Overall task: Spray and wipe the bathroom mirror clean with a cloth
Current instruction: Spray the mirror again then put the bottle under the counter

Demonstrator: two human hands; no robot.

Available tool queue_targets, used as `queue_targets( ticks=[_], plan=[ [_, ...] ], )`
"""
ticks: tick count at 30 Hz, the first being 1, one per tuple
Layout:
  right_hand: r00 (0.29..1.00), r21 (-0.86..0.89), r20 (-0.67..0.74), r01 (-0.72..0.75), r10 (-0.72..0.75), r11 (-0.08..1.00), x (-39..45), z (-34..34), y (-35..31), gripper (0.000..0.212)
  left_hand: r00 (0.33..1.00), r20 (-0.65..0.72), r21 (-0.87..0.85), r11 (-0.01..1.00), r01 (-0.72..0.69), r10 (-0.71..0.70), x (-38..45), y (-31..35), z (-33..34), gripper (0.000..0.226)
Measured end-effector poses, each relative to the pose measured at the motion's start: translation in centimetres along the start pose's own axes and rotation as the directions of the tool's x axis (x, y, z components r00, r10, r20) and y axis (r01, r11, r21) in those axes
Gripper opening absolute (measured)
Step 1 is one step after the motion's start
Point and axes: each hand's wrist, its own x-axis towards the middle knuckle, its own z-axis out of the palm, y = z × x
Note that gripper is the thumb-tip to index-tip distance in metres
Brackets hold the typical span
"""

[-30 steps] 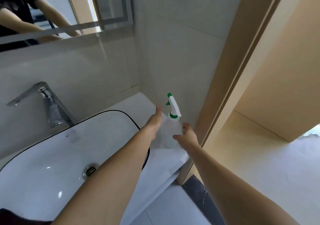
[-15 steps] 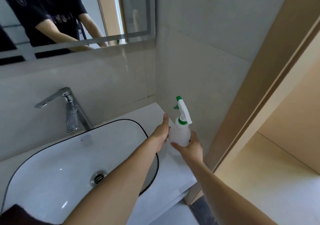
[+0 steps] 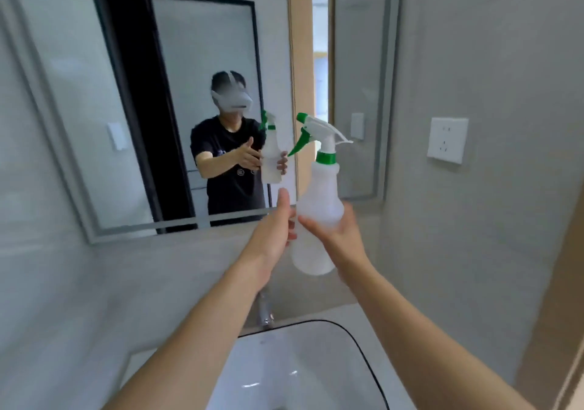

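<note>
While held up, spray bottle (image 3: 319,216) in right hand (image 3: 343,235) fingers (image 3: 311,223)

A single head-worn wide-angle camera looks forward and slightly down along both outstretched forearms toward the bathroom mirror (image 3: 196,118), close to the wall. The sink (image 3: 303,365) fills the lower edge, a tiled side wall with a wall socket (image 3: 447,140) the right. The mirror reflects the wearer.

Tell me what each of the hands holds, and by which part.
Right hand grips the spray bottle round its lower body; left hand holds nothing.
</note>
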Motion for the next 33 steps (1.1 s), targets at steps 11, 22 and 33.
queue_targets(
  ticks=[11,22,33],
  plan=[
    [0.894,0.2,0.431,0.038,-0.123,0.979,-2.0,9.3,-11.1,0.07,0.819,-0.445,0.273,0.926,-0.262,0.363,-6.3,9.2,-17.1,0.039],
    [0.826,0.205,0.544,0.04,-0.147,0.978,-4.4,11.3,-11.7,0.072,0.817,-0.345,0.406,0.859,-0.314,0.462,-5.9,18.1,-21.3,0.048],
    [0.838,0.182,0.527,0.052,-0.142,0.982,-4.4,10.5,-12.9,0.082,0.863,-0.265,0.316,0.885,-0.343,0.429,-5.2,18.1,-21.1,0.038]
  ],
)
